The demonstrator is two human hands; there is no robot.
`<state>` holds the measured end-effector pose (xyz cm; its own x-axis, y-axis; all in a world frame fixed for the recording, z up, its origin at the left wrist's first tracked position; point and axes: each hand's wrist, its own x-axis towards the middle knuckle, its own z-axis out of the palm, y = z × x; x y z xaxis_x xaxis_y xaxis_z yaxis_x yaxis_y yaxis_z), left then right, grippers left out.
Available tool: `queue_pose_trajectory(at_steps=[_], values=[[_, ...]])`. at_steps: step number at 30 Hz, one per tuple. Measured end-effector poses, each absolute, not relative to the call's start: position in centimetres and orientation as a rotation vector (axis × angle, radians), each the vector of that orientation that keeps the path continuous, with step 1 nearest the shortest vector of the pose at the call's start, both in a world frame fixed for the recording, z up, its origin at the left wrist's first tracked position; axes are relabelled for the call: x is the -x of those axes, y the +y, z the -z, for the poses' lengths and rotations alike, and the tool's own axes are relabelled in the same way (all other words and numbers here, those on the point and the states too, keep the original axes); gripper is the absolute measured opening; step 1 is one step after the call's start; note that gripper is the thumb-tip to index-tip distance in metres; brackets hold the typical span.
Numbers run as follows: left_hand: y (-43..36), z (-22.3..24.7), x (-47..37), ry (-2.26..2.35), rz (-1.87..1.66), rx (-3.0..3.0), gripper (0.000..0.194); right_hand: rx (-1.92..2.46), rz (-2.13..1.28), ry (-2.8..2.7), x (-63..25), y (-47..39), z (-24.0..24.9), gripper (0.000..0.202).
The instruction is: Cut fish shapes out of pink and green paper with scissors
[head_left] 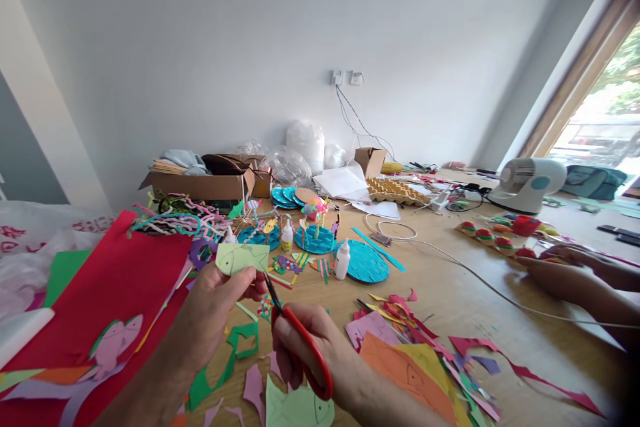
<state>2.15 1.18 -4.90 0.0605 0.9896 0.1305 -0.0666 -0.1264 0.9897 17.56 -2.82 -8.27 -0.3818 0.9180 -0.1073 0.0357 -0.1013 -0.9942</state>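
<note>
My left hand [225,293] pinches a pale green paper fish [241,257] with a drawn outline and eye. In my right hand [313,340] is a pair of scissors [305,347] with red handles; its dark blades point up to the paper's lower right edge. How far the blades are apart is hard to make out. Below my hands lies another light green sheet [297,407] with a drawn fish. Green paper offcuts [227,360] and pink scraps [254,390] are spread around it.
White glue bottles [342,260] stand by blue painted discs [367,261] bearing paper fish. Red paper [110,287] lies left, coloured scraps [425,327] right. A white cable [465,267] crosses the table. Another person's hands [565,273] are at the right, near a white fan [527,183].
</note>
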Motion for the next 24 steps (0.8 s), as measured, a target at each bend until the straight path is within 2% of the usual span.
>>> queue_pose_trajectory(at_steps=[16,24], values=[[0.50,5.20,-2.82,0.979,-1.243,-1.182,0.011,1.009,-1.584,-1.365,-17.43,-2.58,8.97,0.069],[0.45,4.96,-3.10,0.970,-1.249,-1.149,0.012,1.012,-1.572,-1.359,-17.46,-2.44,9.03,0.070]])
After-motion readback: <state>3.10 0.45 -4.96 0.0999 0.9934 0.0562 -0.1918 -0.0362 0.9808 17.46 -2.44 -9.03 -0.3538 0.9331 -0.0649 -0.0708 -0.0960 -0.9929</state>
